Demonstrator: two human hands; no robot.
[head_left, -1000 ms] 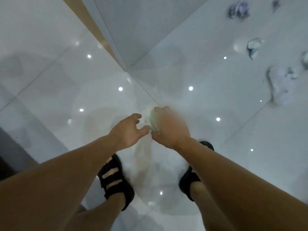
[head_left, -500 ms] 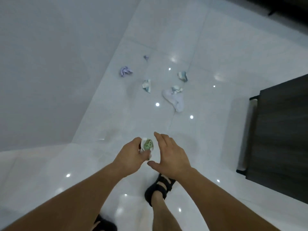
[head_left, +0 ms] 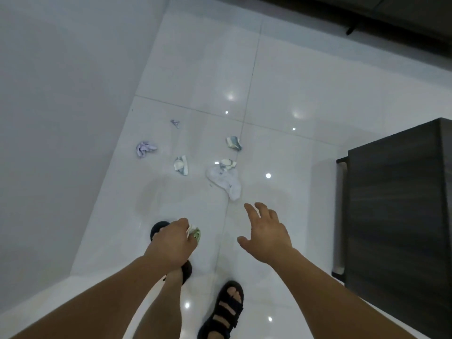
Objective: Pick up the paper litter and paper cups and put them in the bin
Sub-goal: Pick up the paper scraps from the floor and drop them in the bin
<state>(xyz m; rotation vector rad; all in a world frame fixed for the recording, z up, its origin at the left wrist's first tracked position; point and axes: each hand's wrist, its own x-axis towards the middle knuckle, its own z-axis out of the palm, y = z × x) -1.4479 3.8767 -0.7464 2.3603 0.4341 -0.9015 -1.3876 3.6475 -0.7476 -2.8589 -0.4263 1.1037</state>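
Observation:
My left hand [head_left: 174,241] grips a small crumpled paper cup with a green print [head_left: 195,234], held low above the glossy white floor. My right hand [head_left: 265,231] is stretched forward with fingers spread and holds nothing. Ahead on the tiles lies the litter: a large white crumpled paper [head_left: 225,183], a crushed cup [head_left: 228,164] touching its far end, another crushed cup [head_left: 181,165] to the left, a third [head_left: 234,143] farther back, a lilac paper wad [head_left: 144,149] near the wall and a tiny lilac scrap [head_left: 175,123]. No bin is in view.
A white wall [head_left: 61,118] runs along the left. A dark wooden cabinet [head_left: 401,216] stands at the right, and dark furniture [head_left: 367,23] crosses the top. My feet in black sandals [head_left: 223,311] stand on the tiles below my hands.
My hands have drawn apart: the left keeps the green-printed cup, the right has let go and reaches forward open. The view has swung up toward the litter, and I have stepped nearer.

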